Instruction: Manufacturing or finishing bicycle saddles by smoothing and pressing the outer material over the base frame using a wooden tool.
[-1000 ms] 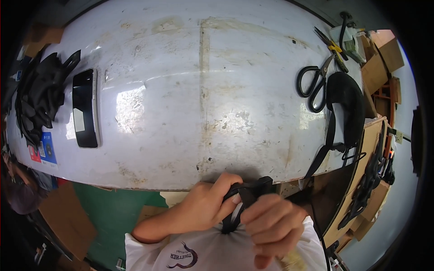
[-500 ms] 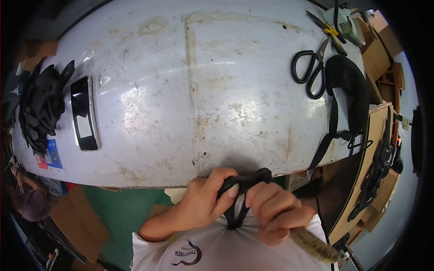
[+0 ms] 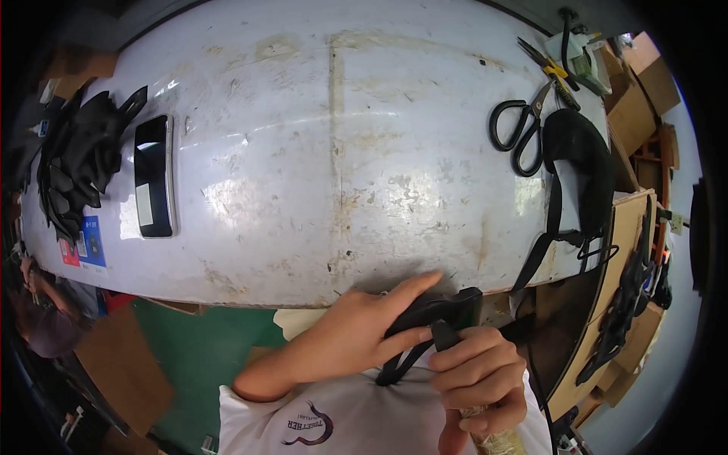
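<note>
Hands at the near edge of the scuffed white worktop (image 3: 334,152): left hand (image 3: 356,334) has spread flatter over a black padded strap piece (image 3: 436,312); right hand (image 3: 478,375) keeps its grip pinching the strap end, now lower.

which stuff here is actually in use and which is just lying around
In use:
- black strap piece, held by left hand and right hand at the table edge

Lying about:
- scissors
- phone
- pile of black cut pieces
- pliers
- black pouch with straps
</note>
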